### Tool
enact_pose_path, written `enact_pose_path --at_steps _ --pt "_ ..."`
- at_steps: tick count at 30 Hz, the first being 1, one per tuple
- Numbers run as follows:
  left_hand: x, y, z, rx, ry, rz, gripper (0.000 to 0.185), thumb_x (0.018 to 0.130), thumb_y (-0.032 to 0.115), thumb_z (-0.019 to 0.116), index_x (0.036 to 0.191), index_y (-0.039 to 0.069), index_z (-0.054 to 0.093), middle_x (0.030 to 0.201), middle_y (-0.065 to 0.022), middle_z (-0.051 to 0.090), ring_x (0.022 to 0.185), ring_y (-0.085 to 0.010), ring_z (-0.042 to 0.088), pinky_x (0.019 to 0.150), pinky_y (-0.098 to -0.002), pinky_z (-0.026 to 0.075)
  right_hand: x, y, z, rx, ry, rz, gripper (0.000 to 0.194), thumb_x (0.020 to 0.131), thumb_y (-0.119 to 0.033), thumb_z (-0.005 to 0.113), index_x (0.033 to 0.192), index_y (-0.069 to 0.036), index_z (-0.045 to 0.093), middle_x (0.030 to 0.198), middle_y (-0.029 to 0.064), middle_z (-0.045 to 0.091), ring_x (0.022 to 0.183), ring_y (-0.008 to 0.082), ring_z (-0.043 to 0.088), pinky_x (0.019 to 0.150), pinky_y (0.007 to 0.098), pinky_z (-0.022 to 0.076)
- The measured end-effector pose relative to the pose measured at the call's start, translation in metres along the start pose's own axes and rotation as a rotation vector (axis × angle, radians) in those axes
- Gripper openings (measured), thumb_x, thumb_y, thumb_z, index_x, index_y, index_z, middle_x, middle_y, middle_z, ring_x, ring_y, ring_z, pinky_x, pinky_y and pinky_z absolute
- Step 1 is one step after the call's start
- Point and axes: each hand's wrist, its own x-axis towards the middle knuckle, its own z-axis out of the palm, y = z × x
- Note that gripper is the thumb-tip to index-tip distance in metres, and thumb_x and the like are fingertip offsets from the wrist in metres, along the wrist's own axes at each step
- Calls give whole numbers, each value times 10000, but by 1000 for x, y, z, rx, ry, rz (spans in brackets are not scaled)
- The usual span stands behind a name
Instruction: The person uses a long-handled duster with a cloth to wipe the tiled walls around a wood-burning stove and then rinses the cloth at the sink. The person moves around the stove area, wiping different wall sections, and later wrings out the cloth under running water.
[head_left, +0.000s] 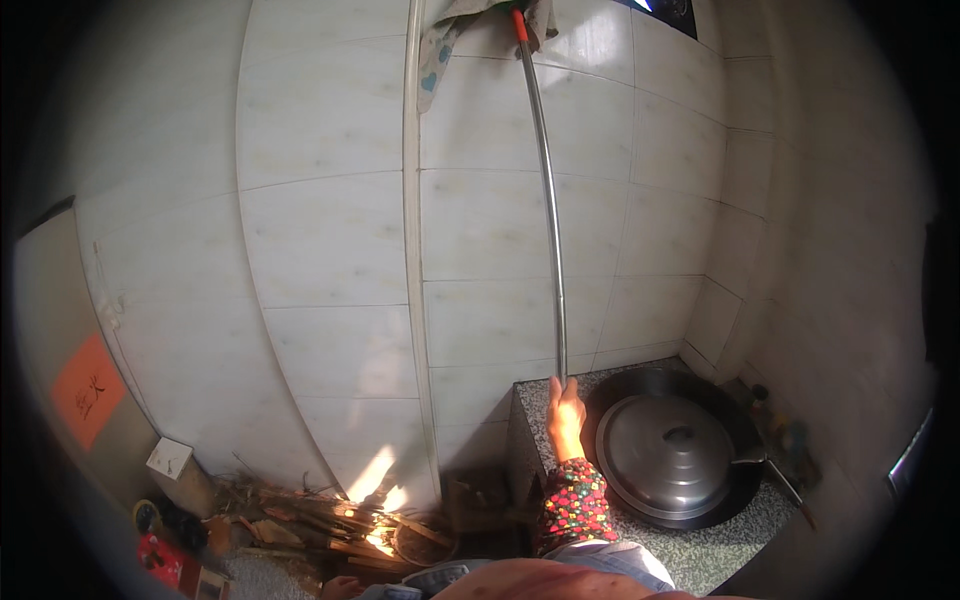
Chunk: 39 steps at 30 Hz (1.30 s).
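My right hand (566, 409), in a floral sleeve, grips the lower end of a long metal pole (551, 202). The pole rises along the tiled wall to a red-orange collar at its top. A pale patterned cloth (442, 64) hangs around the pole's head against the wall, near the dark window (664, 13). Beside this hand a large wok (660, 379) sits in the granite-topped stove, with a domed metal lid (667, 465) in it. My left hand (341, 586) shows only in part at the bottom edge; what it does is hidden.
Firewood and sticks (330, 536) lie on the floor at lower left, by a round container (424, 541). A white-topped block (171, 459) stands near the left wall, below orange paper (88, 390) bearing writing. A long-handled utensil (787, 487) rests at the wok's right rim.
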Motion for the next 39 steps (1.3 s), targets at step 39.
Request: enact_pose_path --at_steps 39 --pt "4 -33 39 127 -12 -9 366 894 193 639 1178 -25 564 979 -145 668 807 -232 682 676 -354 565 171 87 -169 342 384 158 648 939 -590 455 781 28 568 514 87 494 371 210 489 368 352 390"
